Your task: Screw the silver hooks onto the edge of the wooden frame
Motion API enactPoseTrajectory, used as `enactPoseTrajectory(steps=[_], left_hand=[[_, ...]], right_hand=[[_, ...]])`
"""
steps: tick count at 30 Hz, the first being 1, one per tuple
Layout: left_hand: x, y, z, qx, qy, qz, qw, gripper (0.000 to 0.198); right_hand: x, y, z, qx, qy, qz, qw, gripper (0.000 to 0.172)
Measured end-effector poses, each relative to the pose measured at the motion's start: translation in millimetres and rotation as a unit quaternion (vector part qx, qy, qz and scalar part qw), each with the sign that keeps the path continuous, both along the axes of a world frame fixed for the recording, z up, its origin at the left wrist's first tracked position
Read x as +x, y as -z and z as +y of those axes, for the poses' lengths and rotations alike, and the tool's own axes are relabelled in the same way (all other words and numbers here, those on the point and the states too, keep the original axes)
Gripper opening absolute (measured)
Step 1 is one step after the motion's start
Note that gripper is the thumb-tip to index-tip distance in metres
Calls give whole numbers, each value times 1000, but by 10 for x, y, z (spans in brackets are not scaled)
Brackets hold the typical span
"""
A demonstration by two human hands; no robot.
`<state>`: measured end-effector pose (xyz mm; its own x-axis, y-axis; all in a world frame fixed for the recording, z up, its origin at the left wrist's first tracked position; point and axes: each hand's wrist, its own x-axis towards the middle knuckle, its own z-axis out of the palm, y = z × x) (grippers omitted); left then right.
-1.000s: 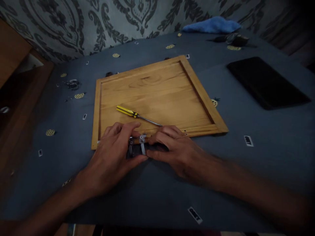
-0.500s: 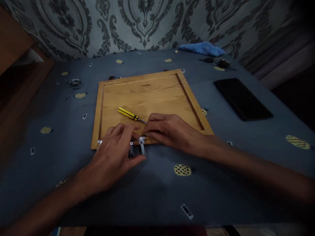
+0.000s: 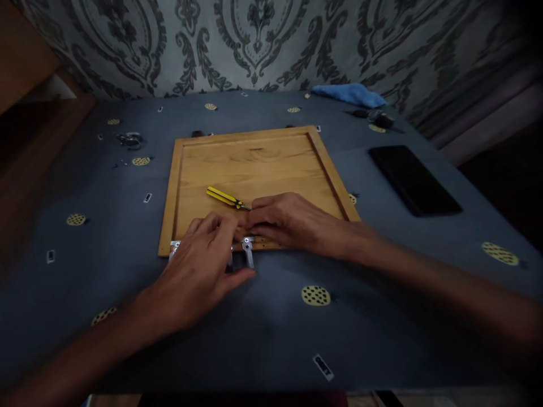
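Note:
A framed wooden panel (image 3: 250, 167) lies flat on the cloth-covered table. Screwed metal brackets (image 3: 247, 244) sit along its near edge, some partly covered by my left hand. My left hand (image 3: 201, 263) curls over these brackets, with its thumb reaching down beside the rightmost one. Just right of that bracket, my right hand (image 3: 292, 223) is pinched low over the panel's near edge; whatever is between its fingertips is hidden. A yellow-and-black screwdriver (image 3: 224, 196) rests on the panel, its tip close to my right knuckles. The fingertips of both hands almost meet.
A black flat device (image 3: 413, 180) lies on the right of the table. Behind it are a dark tool (image 3: 377, 117) and a blue cloth (image 3: 350, 94). A shiny metal fitting (image 3: 129, 140) and tiny bits lie at the left. A patterned wall (image 3: 254, 51) borders the back.
The view has shifted slightly. Both hands stay at the panel's near edge in almost the same pose, and the right hand now covers more of the screwdriver's shaft.

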<state>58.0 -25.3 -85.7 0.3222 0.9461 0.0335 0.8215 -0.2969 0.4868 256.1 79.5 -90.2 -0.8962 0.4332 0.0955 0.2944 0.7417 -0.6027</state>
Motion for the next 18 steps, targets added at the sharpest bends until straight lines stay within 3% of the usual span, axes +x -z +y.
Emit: enactPoseTrajectory(steps=[12,18], left_hand=[[-21,37,-23,22,13,-15,1000,55],[-22,37,-24,20,8,-14,1000,53]], right_hand=[[200,137,-3,80,71,8,994,19],[205,116,-80,89,103,-27,990,24]])
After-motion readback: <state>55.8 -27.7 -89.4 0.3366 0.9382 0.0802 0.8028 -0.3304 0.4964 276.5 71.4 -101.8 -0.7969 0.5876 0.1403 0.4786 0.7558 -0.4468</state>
